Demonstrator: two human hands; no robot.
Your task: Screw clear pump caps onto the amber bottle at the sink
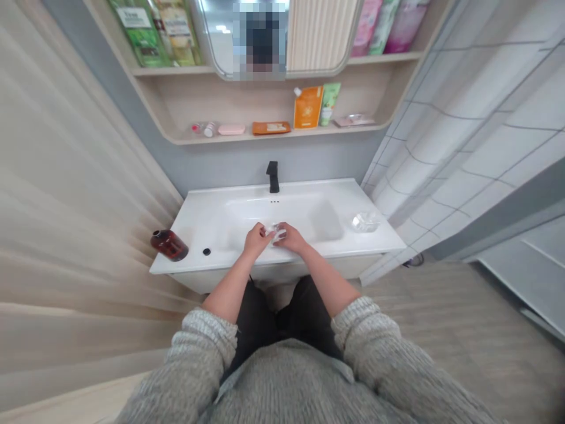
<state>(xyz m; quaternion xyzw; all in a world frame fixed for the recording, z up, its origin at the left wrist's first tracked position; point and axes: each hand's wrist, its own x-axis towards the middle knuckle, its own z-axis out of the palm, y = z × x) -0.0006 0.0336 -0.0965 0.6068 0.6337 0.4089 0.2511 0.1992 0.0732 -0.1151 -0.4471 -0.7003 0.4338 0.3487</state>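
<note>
Over the front of the white sink basin [241, 215], both hands meet around a small transparent piece with whitish parts [277, 234]; its kind is too blurred to make out. My left hand [256, 240] pinches it from the left, thumb and fingers together. From the other side my right hand [290, 238] has its fingers closed round it, covering part of it. To the left stands an amber-brown bottle [171, 245], tilted in view, its neck without a cap. A small round black cap [206, 251] lies on the counter between that bottle and my left hand.
A black faucet [273, 178] rises behind the basin. Some transparent item [365, 222] sits on the right counter. Above, a wall shelf [207, 140] carries an orange pouch [308, 108], a green tube [329, 104] and an orange packet [271, 128]. A curtain [88, 194] hangs at left.
</note>
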